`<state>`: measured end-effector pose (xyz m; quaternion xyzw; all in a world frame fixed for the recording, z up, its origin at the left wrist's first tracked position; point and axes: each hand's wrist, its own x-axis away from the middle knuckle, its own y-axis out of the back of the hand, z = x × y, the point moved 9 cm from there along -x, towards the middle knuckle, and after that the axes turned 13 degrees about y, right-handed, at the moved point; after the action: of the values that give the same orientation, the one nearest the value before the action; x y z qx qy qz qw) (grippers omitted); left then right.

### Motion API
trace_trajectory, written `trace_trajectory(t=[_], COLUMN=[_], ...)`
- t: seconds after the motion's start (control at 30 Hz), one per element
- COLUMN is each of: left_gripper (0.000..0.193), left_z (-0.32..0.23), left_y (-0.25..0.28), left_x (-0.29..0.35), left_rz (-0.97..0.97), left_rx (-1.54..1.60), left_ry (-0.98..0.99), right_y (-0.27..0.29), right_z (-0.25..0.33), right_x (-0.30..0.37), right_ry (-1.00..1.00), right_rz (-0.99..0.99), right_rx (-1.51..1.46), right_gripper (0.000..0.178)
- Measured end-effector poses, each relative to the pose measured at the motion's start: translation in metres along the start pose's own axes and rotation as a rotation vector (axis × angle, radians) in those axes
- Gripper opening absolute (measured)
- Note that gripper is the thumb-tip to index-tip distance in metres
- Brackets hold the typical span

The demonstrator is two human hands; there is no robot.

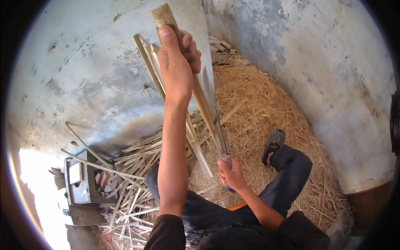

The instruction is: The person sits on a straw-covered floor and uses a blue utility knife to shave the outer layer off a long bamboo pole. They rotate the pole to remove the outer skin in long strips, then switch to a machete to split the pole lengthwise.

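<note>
My raised left hand (178, 54) is wrapped around the upper part of a bamboo piece (203, 104), thumb lying along it. The piece slants down to the right, its lower end near the knife. In my right hand (232, 174), lower down between my legs, is the handle of a knife (219, 127). Its long narrow blade points up beside the bamboo; whether the two touch, I cannot tell. Behind my left forearm are further split bamboo lengths (148, 66) with pale inner faces, partly hidden by the arm. Whether my left hand holds these too is unclear.
Straw-like shavings (250, 96) cover the floor. Many split strips (139, 152) lie in a heap at left, beside a worn box (89, 183) holding rubble. Blotchy walls (308, 75) stand close on both sides. My shoe (274, 143) rests on the shavings at right.
</note>
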<state>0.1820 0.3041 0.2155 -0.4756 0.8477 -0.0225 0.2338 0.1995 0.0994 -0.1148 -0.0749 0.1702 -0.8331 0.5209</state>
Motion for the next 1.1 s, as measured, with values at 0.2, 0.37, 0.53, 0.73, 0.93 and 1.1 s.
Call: trace_trajectory(t=[0.2,0.37,0.53,0.73,0.93,1.1], left_gripper=[0.066,0.064,0.064,0.063,0.065,0.064], left_z=[-0.002,-0.003,0.001,-0.003,-0.006,-0.002], left_y=[0.001,-0.001,-0.005,0.008,0.012,0.019], left_x=[0.004,0.005,0.006,0.004,0.002,-0.001], left_rz=[0.019,0.062,0.104,0.037,-0.143,-0.052], left_rx=[0.029,0.044,0.095,0.065,-0.063,0.008], left_ry=[0.008,0.002,0.058,0.016,-0.071,-0.027], right_y=[0.021,0.003,-0.004,0.018,-0.017,0.007], right_z=[-0.056,0.0,0.007,-0.048,0.003,-0.05], right_x=[0.01,-0.001,-0.012,0.001,-0.01,0.003], right_ry=[-0.288,-0.133,-0.043,-0.329,-0.038,-0.328], right_rz=[-0.166,-0.075,-0.079,-0.174,-0.043,-0.18], right_rx=[-0.074,-0.028,-0.007,-0.151,-0.101,-0.15], right_gripper=[0.026,0.022,0.02,0.018,0.02,0.02])
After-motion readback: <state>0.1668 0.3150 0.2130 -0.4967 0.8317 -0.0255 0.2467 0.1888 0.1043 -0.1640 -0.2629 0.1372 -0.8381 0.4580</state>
